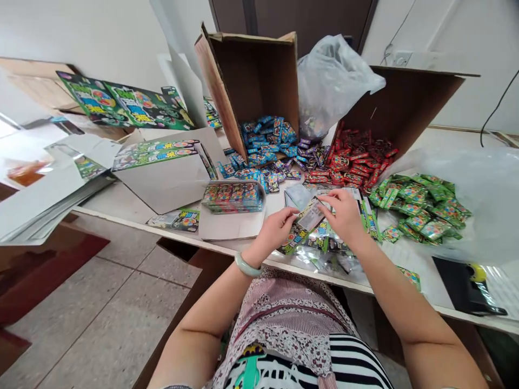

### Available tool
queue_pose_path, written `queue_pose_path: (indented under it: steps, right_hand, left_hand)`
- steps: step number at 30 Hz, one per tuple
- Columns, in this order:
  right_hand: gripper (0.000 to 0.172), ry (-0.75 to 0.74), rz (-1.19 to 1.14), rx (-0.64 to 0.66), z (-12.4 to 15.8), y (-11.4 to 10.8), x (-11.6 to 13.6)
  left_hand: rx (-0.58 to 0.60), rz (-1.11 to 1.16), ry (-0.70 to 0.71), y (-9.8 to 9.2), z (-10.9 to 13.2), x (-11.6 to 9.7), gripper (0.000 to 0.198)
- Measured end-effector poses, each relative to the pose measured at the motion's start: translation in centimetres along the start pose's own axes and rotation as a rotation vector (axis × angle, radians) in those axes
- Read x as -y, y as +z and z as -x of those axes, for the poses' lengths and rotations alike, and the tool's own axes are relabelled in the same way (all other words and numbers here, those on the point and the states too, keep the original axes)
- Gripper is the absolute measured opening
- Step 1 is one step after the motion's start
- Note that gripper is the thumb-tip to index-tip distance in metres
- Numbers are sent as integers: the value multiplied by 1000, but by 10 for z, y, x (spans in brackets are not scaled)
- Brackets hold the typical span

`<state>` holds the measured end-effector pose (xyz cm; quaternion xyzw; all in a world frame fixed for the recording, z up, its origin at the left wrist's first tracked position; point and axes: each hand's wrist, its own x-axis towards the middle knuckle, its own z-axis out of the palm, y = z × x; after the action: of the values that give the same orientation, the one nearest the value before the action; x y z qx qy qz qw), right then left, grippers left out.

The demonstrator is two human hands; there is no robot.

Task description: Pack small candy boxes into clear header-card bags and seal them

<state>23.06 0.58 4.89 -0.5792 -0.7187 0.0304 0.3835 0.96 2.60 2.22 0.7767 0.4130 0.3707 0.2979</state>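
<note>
Between my two hands is a small printed packet (311, 215) with a pale panel facing up. My left hand (275, 231), with a pale green bangle at its wrist, pinches the packet's left edge. The fingers of my right hand (344, 216) close on its upper right corner. Beneath them lies a pile of printed plastic bags (320, 243) near the table's front edge. Left of my left hand, an open white box (231, 224) holds rows of small printed packs (233, 196).
Behind are cartons with blue packs (263, 140) and red packs (357, 162), purple packs (310, 155) and a filled plastic bag (324, 81). Green packets (421, 205) lie at right, a tape dispenser (476, 273) beyond. A larger white box (162, 181) and flat cartons (52, 189) stand left.
</note>
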Motion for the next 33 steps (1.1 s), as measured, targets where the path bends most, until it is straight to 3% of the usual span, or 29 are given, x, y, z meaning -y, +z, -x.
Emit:
queue_pose_path:
  steps: [3, 7, 10, 14, 19, 21, 25, 26, 28, 30, 33]
  right_hand:
    - [21, 148, -263, 94, 11, 5, 5]
    - [36, 355, -731, 321, 25, 4, 12]
    - [45, 406, -816, 530, 35, -1, 12]
    - [43, 399, -762, 525, 42, -8, 9]
    - [49, 306, -876, 549, 40, -19, 20]
    - [49, 255, -806, 464, 43, -23, 27]
    - [58, 209, -607, -113, 63, -17, 37]
    - [64, 231, -626, -168, 69, -12, 38]
    - [62, 310, -768, -62, 78, 0, 37]
    - [47, 383, -914, 81, 82, 8, 34]
    - [38, 461, -980, 71, 82, 9, 30]
  left_hand:
    - [19, -168, 37, -9, 11, -8, 23]
    - [-30, -319, 113, -17, 22, -14, 26]
    - [37, -385, 212, -15, 33, -19, 30]
    - [112, -536, 304, -5, 46, -29, 36]
    - [158, -691, 232, -4, 47, -34, 36]
    - [118, -561, 198, -8, 44, -29, 32]
    - [-126, -88, 65, -12, 38, -21, 25]
    - [-168, 37, 22, -11, 37, -22, 24]
    - [-186, 281, -64, -6, 34, -25, 24]
    - [-126, 547, -171, 3, 31, -31, 29]
    - [-40, 945, -351, 18, 32, -34, 42]
